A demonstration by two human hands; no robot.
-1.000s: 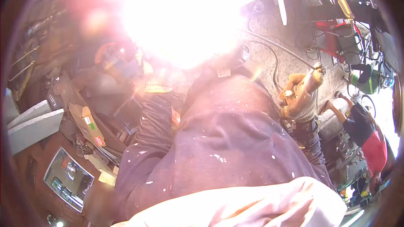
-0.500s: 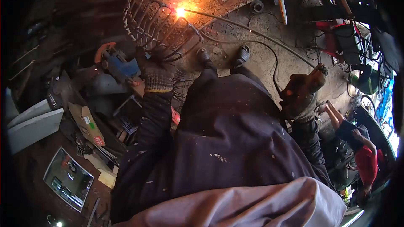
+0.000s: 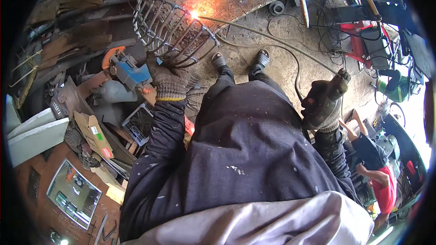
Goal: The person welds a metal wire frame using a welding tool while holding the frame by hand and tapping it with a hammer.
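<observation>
My right hand, in a dirty knit glove, grips a welding electrode holder. A long welding rod runs from it toward the upper left. At its tip an orange-white arc glows against a curved, basket-like frame of metal bars. My left hand, in a grey knit glove with a yellow cuff edge, is at the frame's near rim. Its fingers appear closed around that rim, though they are partly hidden.
A blue and orange tool lies left of my left hand, near a grey plastic crate and a cardboard box. A cable crosses the floor by my sandalled feet. Another person in a red shirt is at the right.
The arc's glare has shrunk and the surroundings look brighter. Both my hands and the frame stay nearly in place. The person at the right has shifted posture, with the arms in a different position.
</observation>
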